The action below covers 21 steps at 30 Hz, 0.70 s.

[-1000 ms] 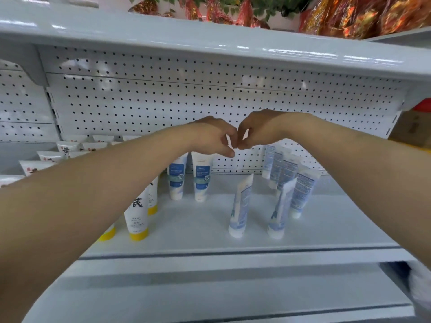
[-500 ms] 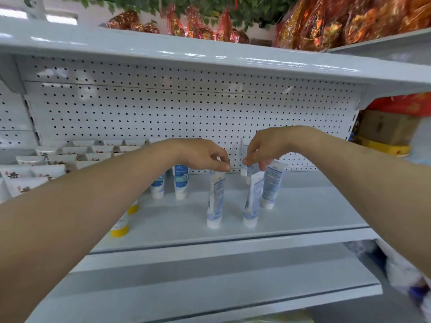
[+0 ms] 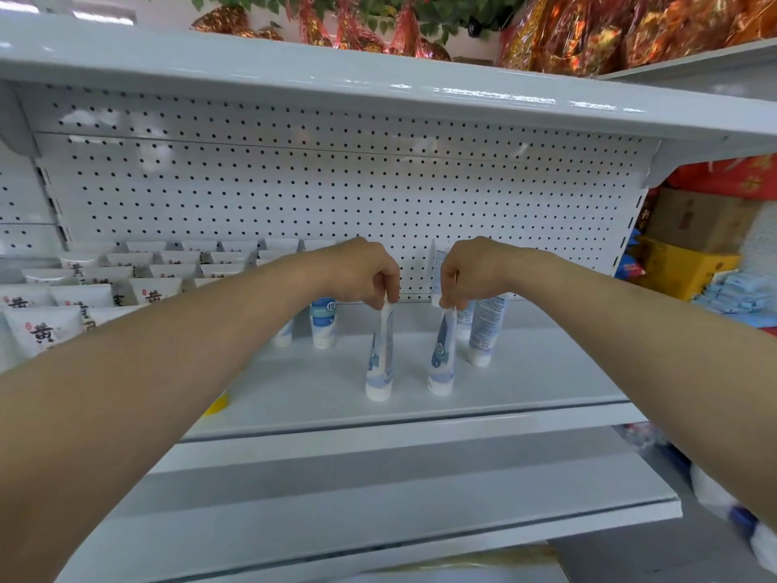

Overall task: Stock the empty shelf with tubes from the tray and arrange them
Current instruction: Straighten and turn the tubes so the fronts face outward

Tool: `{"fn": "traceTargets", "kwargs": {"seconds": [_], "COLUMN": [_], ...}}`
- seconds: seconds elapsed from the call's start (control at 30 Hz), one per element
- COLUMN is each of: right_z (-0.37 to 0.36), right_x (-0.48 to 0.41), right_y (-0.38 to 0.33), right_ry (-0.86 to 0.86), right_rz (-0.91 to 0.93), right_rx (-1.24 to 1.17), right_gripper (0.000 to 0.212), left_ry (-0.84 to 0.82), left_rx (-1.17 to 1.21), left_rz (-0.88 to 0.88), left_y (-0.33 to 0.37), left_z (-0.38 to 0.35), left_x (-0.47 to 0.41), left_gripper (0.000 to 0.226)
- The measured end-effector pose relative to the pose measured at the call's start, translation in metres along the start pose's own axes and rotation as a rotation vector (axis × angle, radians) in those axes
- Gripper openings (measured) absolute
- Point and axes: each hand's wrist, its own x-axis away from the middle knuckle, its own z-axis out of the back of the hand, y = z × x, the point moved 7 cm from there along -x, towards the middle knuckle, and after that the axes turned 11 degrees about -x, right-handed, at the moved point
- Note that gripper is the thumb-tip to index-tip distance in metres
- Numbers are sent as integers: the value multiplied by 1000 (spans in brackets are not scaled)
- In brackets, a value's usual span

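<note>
While pinching the crimped tops of two blue-and-white tubes at frame centre, held apart: left hand (image 3: 370,273) clamped on the left tube (image 3: 380,359), right hand (image 3: 466,271) on the right tube (image 3: 441,355). Both standing cap-down on the shelf (image 3: 546,372), near its front edge. Just behind the right tube, more blue tubes (image 3: 483,330) crowding close before the pegboard (image 3: 294,183). At left of frame, rows of white tubes (image 3: 138,267), partly blocked by the left forearm. At far right, cardboard boxes (image 3: 693,220).

White perforated back panel (image 3: 336,191) behind left hand (image 3: 357,267); glossy upper shelf (image 3: 378,88) above; cardboard boxes (image 3: 689,218) right of right hand (image 3: 473,269); red-gold wrappings (image 3: 609,31) overhead.
</note>
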Motion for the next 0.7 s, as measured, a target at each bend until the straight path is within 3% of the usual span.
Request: {"fn": "traceTargets", "kwargs": {"seconds": [0.07, 0.23, 0.7], "right_z": [0, 0, -13], "right_x": [-4, -16, -49], "right_y": [-1, -12, -110], "right_ry": [47, 131, 182], "right_rz": [4, 28, 261], "right_rx": [20, 45, -21], "right_gripper": [8, 23, 11], "left_ry": [39, 67, 55], "left_rx": [-48, -138, -235], "left_rz": [-4, 42, 294], "left_y": [-2, -20, -125], "left_z": [2, 6, 30], "left_x": [0, 13, 65], "left_gripper": [11, 15, 16]}}
